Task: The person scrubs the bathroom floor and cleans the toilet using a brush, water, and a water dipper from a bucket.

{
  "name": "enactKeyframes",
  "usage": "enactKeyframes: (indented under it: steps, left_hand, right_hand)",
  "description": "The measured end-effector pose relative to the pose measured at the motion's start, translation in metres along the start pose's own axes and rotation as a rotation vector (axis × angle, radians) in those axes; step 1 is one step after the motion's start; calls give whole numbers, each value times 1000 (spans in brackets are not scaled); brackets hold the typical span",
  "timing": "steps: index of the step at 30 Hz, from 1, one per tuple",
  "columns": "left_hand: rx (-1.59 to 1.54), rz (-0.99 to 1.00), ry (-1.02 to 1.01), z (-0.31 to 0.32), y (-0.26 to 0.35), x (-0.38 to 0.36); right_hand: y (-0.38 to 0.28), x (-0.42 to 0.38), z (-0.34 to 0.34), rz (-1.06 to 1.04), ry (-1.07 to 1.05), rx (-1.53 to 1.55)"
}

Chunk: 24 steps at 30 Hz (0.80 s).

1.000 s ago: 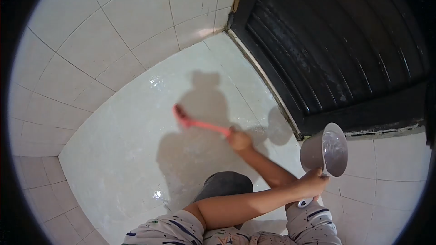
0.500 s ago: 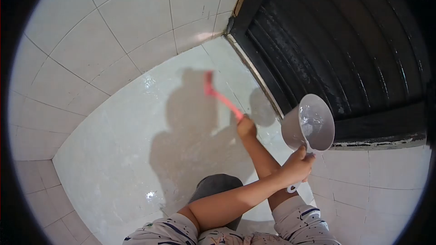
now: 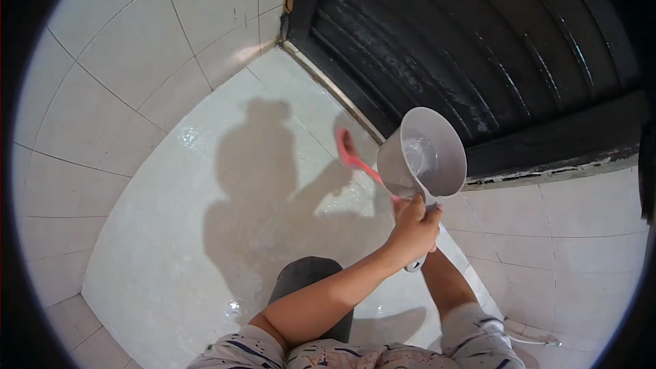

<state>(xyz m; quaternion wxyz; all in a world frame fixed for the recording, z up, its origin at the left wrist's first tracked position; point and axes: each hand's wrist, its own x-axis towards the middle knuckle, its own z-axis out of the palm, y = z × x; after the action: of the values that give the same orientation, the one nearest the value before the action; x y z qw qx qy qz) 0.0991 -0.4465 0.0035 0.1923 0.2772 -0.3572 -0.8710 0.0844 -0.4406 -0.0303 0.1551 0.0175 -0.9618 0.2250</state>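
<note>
My left hand (image 3: pixel 415 227) is closed around the handle of a grey plastic water dipper (image 3: pixel 389 164). Some clear water (image 3: pixel 420 156) shows inside the dipper, whose mouth faces up toward me. Crossing beneath my left arm, my right forearm (image 3: pixel 447 283) reaches forward. The right hand itself is mostly hidden behind the left hand and dipper. A pink scrub brush (image 3: pixel 367 171) runs out from there, its slightly blurred head (image 3: pixel 346 145) over the wet floor close to the door sill.
Wet pale floor (image 3: pixel 157 232) spreads around me, with my shadow on it. Tiled walls (image 3: pixel 123 96) rise at the left and lower right. A dark slatted door (image 3: pixel 437 48) stands at the upper right. A grey-clothed knee (image 3: pixel 307 277) shows below.
The view has shifted toward the right. The brush has swung closer to the door sill and my body, and my right hand has moved behind the dipper. My left hand still holds the dipper.
</note>
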Motion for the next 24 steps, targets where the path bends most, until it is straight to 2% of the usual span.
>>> enactKeyframes:
  steps: [1,2,3,4,7,12,15,20,22,24]
  left_hand:
    - [-34,-19,-33,6,-3,-1]
    - [-67,-40,-69,12,-8,-2]
    - [-66,-81,-68,19,-10,-5]
    - [-64,-78,-78,24,-12,-8]
    - [-52,-157,-217,30,-21,-19]
    - [27,-240,-343,39,-30,-31]
    - [134,-390,-500,45,-46,-37]
    - [223,-457,-473,63,-55,-42]
    - [104,-446,-528,64,-63,-41]
    - [147,-491,-550,69,-66,-45]
  right_hand:
    - [2,8,36,-72,-60,-47]
    - [52,41,110,-316,-312,-170]
    - [70,60,146,-591,-525,-271]
    - [96,79,172,-658,-578,-301]
    - [130,116,171,-699,-633,-328]
    - [217,160,103,-649,-696,-390]
    - [226,157,98,-676,-708,-390]
    - [203,111,147,-925,-687,-403]
    - [213,102,144,-860,-743,-349]
    - [246,114,125,-767,-773,-332]
